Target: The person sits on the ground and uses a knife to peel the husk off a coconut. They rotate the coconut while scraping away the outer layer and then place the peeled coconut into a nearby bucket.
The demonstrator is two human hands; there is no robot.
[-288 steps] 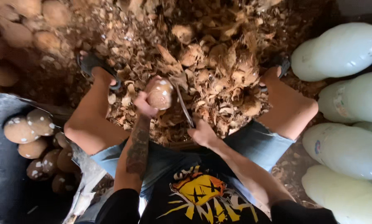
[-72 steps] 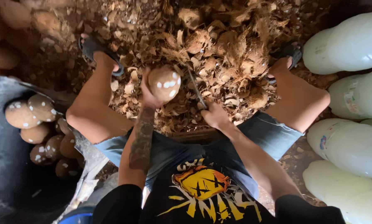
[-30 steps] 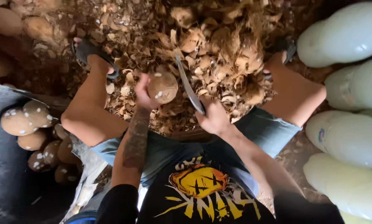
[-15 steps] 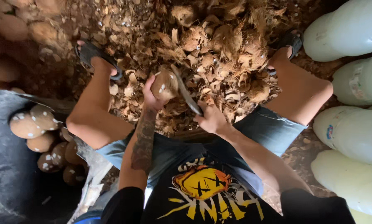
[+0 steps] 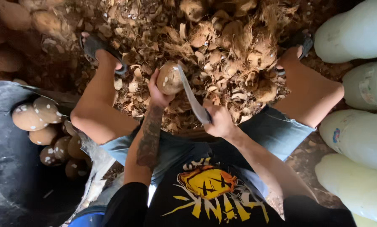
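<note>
My left hand [image 5: 158, 91] grips a peeled brown coconut [image 5: 170, 79] held out between my knees. My right hand [image 5: 218, 120] is closed on the handle of a long knife [image 5: 192, 96], and the blade rests against the right side of the coconut. Below both hands lies a heap of husk scraps and fibres [image 5: 222, 46] on the ground between my feet.
A dark tub [image 5: 12, 176] at my left holds several peeled coconuts [image 5: 37, 122]. Unpeeled husked coconuts [image 5: 16, 21] lie at the top left. Several large pale plastic jugs [image 5: 356, 138] stand along the right side. My sandalled feet [image 5: 100, 46] flank the heap.
Over the earlier frames the knife rose and came down onto the coconut again. The coconut has been turned in my left hand. Now the blade touches its right side.
</note>
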